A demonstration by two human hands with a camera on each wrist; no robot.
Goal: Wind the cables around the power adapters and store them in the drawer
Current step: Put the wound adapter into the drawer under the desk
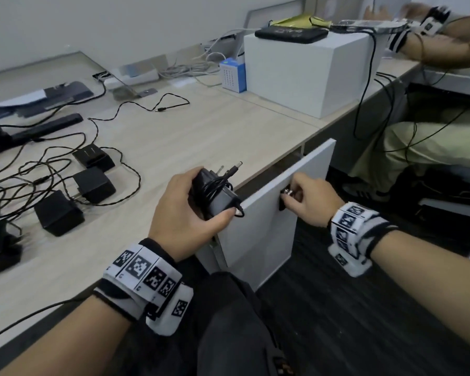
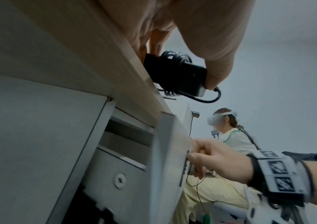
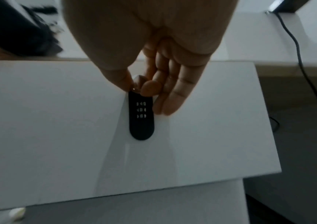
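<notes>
My left hand (image 1: 198, 202) grips a black power adapter (image 1: 217, 191) with its cable wound round it, held over the desk's front edge; the same adapter (image 2: 178, 75) shows from below in the left wrist view. My right hand (image 1: 301, 199) pinches the small metal knob (image 3: 135, 88) at the top of the black combination lock (image 3: 142, 118) on the white drawer front (image 1: 269, 207), which stands pulled out a little from under the desk. The drawer's inside is hidden. Several black adapters (image 1: 94, 184) with tangled cables lie loose on the desk at the left.
A white box (image 1: 310, 74) stands at the back of the wooden desk (image 1: 187, 131), with a blue device (image 1: 232, 74) beside it. Another person (image 1: 432, 147) sits at the right, cables hanging near them. A black bar (image 1: 44, 128) lies at far left.
</notes>
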